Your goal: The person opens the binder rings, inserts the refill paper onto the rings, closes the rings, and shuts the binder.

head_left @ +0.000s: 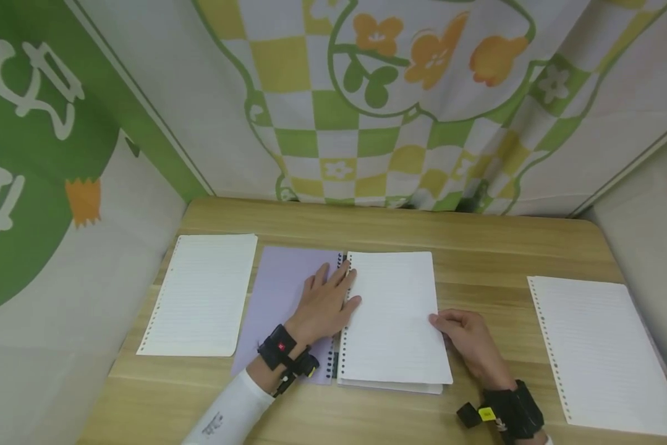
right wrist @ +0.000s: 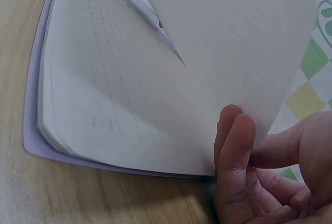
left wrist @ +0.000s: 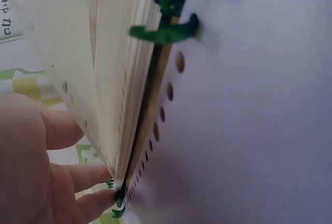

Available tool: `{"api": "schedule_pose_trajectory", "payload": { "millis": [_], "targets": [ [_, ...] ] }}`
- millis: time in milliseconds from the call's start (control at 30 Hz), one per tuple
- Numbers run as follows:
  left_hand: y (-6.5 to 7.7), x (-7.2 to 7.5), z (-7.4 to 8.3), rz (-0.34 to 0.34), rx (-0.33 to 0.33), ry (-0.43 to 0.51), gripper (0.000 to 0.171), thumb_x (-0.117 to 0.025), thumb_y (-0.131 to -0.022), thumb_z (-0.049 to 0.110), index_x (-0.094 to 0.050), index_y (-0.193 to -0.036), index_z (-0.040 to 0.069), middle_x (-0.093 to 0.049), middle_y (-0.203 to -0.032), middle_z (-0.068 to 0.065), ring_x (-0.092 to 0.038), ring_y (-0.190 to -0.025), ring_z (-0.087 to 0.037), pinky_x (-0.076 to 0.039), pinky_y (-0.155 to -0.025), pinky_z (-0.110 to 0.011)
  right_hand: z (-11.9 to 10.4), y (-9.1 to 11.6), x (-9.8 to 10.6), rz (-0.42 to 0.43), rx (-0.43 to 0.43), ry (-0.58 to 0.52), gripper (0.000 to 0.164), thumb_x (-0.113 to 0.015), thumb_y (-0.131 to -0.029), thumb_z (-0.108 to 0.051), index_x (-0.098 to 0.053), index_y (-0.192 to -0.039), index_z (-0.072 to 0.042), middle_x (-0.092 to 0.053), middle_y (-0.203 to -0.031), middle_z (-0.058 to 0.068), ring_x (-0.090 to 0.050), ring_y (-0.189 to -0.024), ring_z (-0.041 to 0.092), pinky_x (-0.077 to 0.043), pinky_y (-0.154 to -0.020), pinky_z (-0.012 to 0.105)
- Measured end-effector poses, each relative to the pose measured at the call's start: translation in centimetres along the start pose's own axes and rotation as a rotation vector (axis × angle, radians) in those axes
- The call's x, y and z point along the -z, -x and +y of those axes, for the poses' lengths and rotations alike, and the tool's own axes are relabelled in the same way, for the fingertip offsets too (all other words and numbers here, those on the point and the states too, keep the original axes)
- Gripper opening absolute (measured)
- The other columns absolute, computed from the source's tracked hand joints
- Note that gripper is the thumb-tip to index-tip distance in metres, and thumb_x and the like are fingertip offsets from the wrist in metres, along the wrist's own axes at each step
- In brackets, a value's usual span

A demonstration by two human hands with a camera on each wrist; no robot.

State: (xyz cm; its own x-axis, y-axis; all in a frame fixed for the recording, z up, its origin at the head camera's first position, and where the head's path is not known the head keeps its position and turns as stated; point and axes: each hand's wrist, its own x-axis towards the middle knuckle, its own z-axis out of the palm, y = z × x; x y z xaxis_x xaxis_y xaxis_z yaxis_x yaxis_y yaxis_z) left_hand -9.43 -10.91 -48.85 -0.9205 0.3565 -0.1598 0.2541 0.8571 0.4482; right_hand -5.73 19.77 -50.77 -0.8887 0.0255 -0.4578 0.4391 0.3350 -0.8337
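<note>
A loose-leaf notebook lies spread on the table, its purple cover [head_left: 280, 290] folded out on the left and a white lined sheet [head_left: 397, 315] on top at the right. My left hand [head_left: 322, 309] rests across the binding with fingers stretched out, fingertips at the sheet's holed edge. Green binder rings [left wrist: 166, 35] show beside the stacked pages in the left wrist view. At the sheet's right edge, my right hand [head_left: 469, 343] pinches it between thumb and fingers. The sheet is lifted above the pages [right wrist: 104, 125] beneath it, as the right wrist view shows.
Lined hole-punched paper [head_left: 205, 296] lies left of the notebook, and more hole-punched paper [head_left: 606, 355] lies at the table's right side. A checked curtain [head_left: 389, 136] hangs behind the wooden table [head_left: 478, 241].
</note>
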Motion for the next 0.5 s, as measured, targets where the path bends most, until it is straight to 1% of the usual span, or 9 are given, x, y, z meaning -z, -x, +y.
{"api": "schedule_pose_trajectory", "payload": {
  "millis": [167,267,367,500],
  "targets": [
    [0.4,-0.1,-0.1,-0.012,0.002,-0.039,0.064,-0.047,-0.112,0.042,-0.038,-0.166,0.010,-0.023,-0.178,-0.013,-0.015,-0.161,-0.053,-0.021,-0.126,-0.069,0.1,0.0,-0.1,-0.013,0.001,0.005,0.034,-0.074,-0.102,-0.025,-0.075,-0.119,0.005,-0.074,-0.099,0.005,-0.060,-0.089,0.017,-0.052,-0.072,0.025],
    [1.0,-0.1,-0.1,-0.030,-0.013,-0.062,0.064,-0.049,-0.111,0.043,-0.040,-0.166,0.012,-0.023,-0.178,-0.013,-0.015,-0.161,-0.053,-0.020,-0.126,-0.069,-0.1,-0.1,-0.1,-0.011,0.018,0.013,0.034,-0.074,-0.103,-0.023,-0.075,-0.118,0.006,-0.073,-0.097,0.004,-0.059,-0.088,0.017,-0.051,-0.071,0.025],
    [2.3,-0.1,0.0,-0.059,-0.040,-0.072,0.064,-0.051,-0.110,0.044,-0.040,-0.166,0.014,-0.023,-0.178,-0.012,-0.015,-0.161,-0.053,-0.021,-0.126,-0.071,-0.3,0.0,-0.1,0.000,0.013,0.031,0.033,-0.073,-0.103,-0.023,-0.075,-0.119,0.006,-0.072,-0.096,0.004,-0.058,-0.088,0.017,-0.051,-0.071,0.024],
    [4.8,-0.4,0.0,-0.091,-0.085,-0.062,0.062,-0.052,-0.111,0.042,-0.041,-0.166,0.015,-0.024,-0.177,-0.011,-0.016,-0.160,-0.055,-0.022,-0.125,-0.073,-0.3,0.1,-0.1,-0.004,-0.002,0.039,0.035,-0.073,-0.103,-0.024,-0.075,-0.120,0.006,-0.073,-0.097,0.004,-0.058,-0.089,0.017,-0.051,-0.071,0.024]
  ]
}}
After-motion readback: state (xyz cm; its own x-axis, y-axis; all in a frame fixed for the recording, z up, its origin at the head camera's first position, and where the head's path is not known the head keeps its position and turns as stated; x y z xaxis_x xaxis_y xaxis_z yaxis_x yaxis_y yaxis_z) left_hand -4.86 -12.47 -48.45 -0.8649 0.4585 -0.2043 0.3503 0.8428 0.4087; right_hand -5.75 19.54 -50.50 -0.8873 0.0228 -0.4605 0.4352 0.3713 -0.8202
